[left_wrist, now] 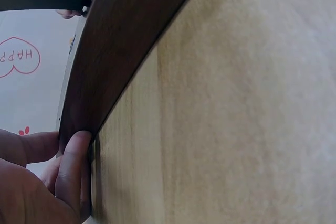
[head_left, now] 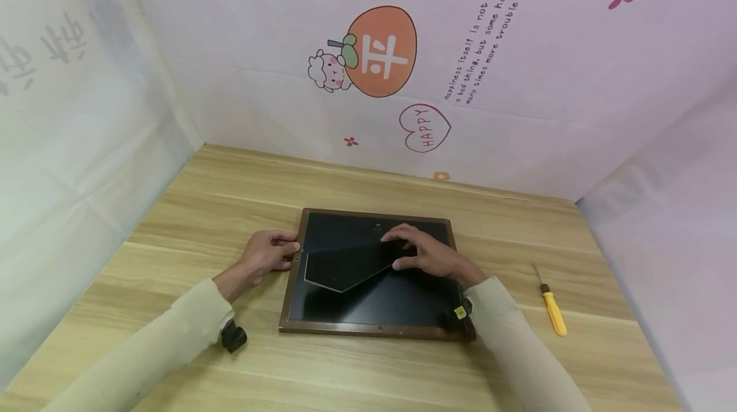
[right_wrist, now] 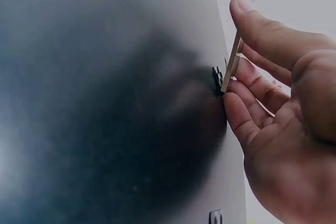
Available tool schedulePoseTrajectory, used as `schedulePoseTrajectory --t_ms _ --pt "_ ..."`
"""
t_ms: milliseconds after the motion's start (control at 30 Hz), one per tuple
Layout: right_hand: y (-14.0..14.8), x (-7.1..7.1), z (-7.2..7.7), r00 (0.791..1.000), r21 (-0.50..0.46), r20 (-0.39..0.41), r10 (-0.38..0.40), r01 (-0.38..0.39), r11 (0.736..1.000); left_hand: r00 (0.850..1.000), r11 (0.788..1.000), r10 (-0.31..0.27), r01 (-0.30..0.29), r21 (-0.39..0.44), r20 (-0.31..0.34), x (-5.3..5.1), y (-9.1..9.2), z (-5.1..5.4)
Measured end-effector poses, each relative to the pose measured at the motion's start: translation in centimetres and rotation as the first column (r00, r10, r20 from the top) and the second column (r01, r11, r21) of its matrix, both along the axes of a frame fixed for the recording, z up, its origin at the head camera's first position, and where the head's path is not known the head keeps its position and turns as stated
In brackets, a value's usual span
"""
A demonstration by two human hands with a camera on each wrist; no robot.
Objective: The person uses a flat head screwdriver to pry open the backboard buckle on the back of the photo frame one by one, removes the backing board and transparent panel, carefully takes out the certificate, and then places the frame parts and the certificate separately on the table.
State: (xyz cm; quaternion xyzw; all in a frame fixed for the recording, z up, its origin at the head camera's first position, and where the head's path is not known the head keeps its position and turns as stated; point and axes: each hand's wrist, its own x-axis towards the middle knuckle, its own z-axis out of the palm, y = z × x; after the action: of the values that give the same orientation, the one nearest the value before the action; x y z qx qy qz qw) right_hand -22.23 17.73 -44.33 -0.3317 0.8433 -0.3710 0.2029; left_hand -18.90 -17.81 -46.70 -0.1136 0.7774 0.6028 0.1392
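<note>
A picture frame with a brown wooden rim [head_left: 345, 327] lies face down on the table, its glossy black backing board [head_left: 380, 309] upward. My left hand [head_left: 267, 255] grips the frame's left edge; the left wrist view shows thumb and fingers around the dark wooden side [left_wrist: 115, 51]. Raised at a tilt over the backing is a black easel stand [head_left: 336, 268] with a pointed lower end. My right hand [head_left: 430, 255] pinches the stand near its right end. In the right wrist view the thumb and fingers [right_wrist: 239, 111] hold its thin edge beside a small black hinge [right_wrist: 217, 81].
A screwdriver [head_left: 554, 313] with a yellow handle lies on the wooden table [head_left: 230, 188], right of the frame. White printed sheets [head_left: 259, 47] hang behind and at both sides of the table. Each wrist wears a small black camera [head_left: 233, 336].
</note>
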Motion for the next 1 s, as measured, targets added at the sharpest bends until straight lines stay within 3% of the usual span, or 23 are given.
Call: schedulePoseTrajectory --t_ms 467,733,1000 --pt "0.77 -0.66 -0.2 0.999 -0.128 0.048 0.005 0.001 0.992 1.0 1.0 -0.009 0.009 -0.014 -0.006 0.04 0.11 -0.01" --pt "0.58 -0.34 -0.45 0.996 -0.135 0.084 -0.007 0.018 0.991 0.999 0.996 -0.003 0.0 -0.086 -0.036 0.29 0.44 0.25" --pt "0.79 -0.15 -0.62 0.999 -0.146 0.046 -0.013 0.02 0.989 0.996 0.985 -0.047 0.034 -0.168 -0.078 0.4 0.81 0.65"
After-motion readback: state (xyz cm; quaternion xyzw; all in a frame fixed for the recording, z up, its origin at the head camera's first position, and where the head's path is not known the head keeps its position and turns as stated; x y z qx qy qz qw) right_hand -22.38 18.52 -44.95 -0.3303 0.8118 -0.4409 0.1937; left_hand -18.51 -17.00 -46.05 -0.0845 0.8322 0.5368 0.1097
